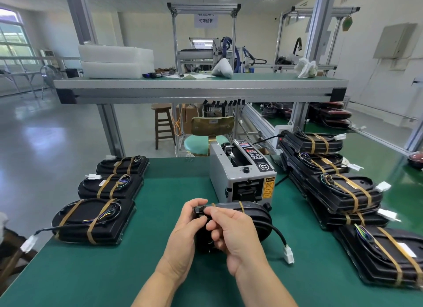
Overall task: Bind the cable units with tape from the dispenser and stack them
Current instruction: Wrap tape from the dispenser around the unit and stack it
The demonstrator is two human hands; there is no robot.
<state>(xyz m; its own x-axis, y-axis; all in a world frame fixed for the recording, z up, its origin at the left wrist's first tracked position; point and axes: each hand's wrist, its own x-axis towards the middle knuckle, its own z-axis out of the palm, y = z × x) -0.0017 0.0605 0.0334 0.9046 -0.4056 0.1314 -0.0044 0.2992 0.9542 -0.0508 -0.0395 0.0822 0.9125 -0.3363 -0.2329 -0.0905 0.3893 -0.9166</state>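
Note:
A black cable unit [254,219] stands on edge on the green mat in front of the grey tape dispenser [242,174]. A strip of tan tape runs over its top edge. My left hand [185,233] grips the unit's near left end, thumb on top. My right hand [231,231] curls over the same end, fingers pressing at the tape on it. The unit's black cable with a white connector [288,255] trails off to the right on the mat.
Three taped units [93,219] lie in a row along the mat's left side. Several taped units [348,192] are stacked along the right side. A raised shelf [199,87] spans the bench ahead, with a stool and chair behind the mat's far edge.

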